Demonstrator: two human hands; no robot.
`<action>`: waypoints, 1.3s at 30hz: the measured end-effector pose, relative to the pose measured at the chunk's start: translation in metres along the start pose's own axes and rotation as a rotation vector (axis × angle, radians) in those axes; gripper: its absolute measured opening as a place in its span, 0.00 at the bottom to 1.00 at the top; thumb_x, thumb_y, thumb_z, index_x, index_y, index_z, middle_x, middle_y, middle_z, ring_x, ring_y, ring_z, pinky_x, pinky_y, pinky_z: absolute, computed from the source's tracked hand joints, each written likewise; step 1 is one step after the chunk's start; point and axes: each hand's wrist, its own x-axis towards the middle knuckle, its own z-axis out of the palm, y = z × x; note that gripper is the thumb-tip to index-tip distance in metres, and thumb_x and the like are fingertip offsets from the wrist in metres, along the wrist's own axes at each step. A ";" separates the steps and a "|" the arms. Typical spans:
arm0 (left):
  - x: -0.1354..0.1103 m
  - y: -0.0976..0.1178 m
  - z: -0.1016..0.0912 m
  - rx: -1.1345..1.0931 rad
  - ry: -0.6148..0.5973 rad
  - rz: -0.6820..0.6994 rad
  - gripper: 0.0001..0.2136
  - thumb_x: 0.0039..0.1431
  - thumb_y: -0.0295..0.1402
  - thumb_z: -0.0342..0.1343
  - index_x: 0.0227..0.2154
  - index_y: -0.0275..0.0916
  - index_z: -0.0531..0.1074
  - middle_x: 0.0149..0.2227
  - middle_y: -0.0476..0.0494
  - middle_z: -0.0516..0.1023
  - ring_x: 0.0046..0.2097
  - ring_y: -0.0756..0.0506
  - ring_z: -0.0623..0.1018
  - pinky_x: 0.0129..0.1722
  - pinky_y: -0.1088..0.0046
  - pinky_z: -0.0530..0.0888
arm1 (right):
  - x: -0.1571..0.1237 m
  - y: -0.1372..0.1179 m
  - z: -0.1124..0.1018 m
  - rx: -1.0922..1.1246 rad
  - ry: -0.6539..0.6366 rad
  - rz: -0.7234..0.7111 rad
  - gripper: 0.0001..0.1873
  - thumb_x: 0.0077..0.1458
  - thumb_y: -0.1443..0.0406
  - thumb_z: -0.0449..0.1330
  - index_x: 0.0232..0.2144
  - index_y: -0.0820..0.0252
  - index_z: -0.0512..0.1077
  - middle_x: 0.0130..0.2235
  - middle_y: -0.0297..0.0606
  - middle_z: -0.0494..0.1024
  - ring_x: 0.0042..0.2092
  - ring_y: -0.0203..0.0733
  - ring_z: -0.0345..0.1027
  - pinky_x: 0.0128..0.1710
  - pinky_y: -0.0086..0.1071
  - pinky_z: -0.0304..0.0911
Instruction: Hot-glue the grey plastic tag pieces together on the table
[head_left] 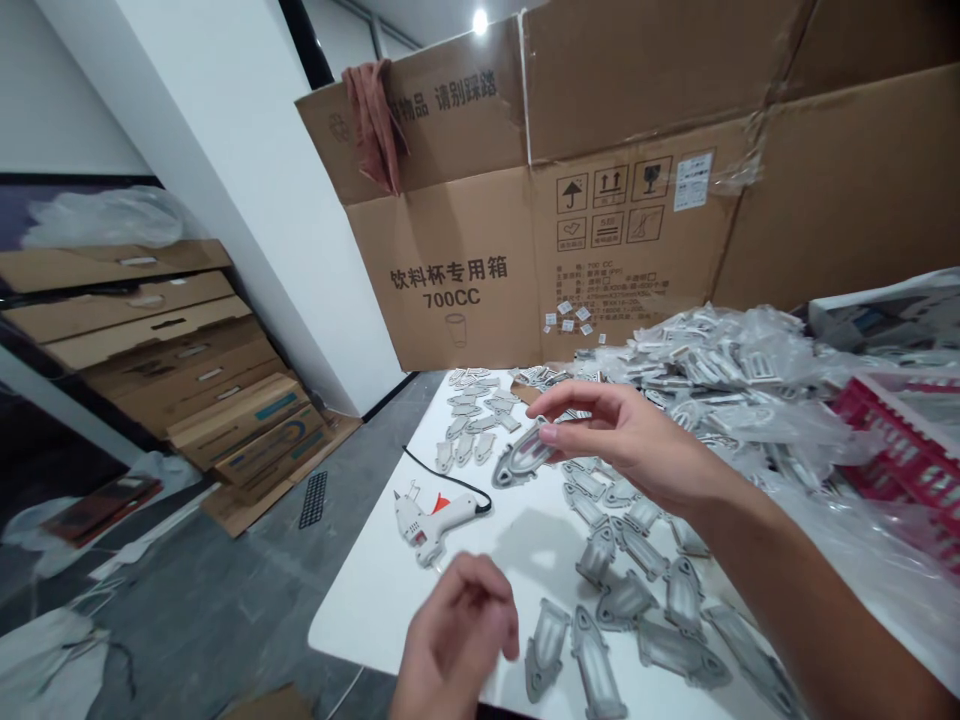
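Note:
My right hand (626,440) pinches one end of a grey, pointed plastic part (521,455) between thumb and fingers, above the white table (375,610). The part has a long window-like middle and small lugs at its tip. Below it, my left hand (461,635) hovers near the table's front edge, loosely curled and somewhat blurred, with nothing visible in it. A white glue gun (435,520) with an orange trigger lies left of both hands. Several similar grey parts (594,665) are spread under my right forearm, and more small ones (465,440) lie in rows behind the glue gun.
A big heap of parts in clear plastic bags (720,360) covers the table's right side, beside a pink basket (900,450). A tall cardboard box wall (457,230) stands behind, with a brown cloth (373,125) over it. Flattened boxes (180,340) lean on the left.

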 end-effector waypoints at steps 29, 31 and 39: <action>0.063 0.026 0.028 -0.591 0.072 -0.183 0.07 0.67 0.30 0.58 0.33 0.34 0.75 0.31 0.47 0.69 0.29 0.52 0.67 0.33 0.75 0.71 | -0.003 -0.004 -0.006 -0.144 -0.104 0.040 0.12 0.58 0.57 0.73 0.43 0.54 0.82 0.42 0.38 0.81 0.44 0.44 0.79 0.39 0.34 0.80; 0.064 0.026 0.029 -0.585 0.071 -0.184 0.07 0.67 0.31 0.58 0.33 0.34 0.74 0.31 0.48 0.69 0.29 0.52 0.67 0.33 0.75 0.71 | -0.003 -0.005 -0.005 -0.144 -0.104 0.035 0.12 0.58 0.57 0.73 0.42 0.55 0.83 0.41 0.38 0.81 0.44 0.44 0.79 0.39 0.34 0.80; 0.064 0.024 0.031 -0.541 0.055 -0.177 0.07 0.66 0.31 0.60 0.33 0.34 0.75 0.32 0.49 0.70 0.30 0.53 0.68 0.34 0.75 0.71 | -0.003 -0.005 -0.003 -0.159 -0.108 0.056 0.12 0.58 0.57 0.73 0.43 0.54 0.83 0.42 0.37 0.81 0.41 0.43 0.80 0.40 0.35 0.80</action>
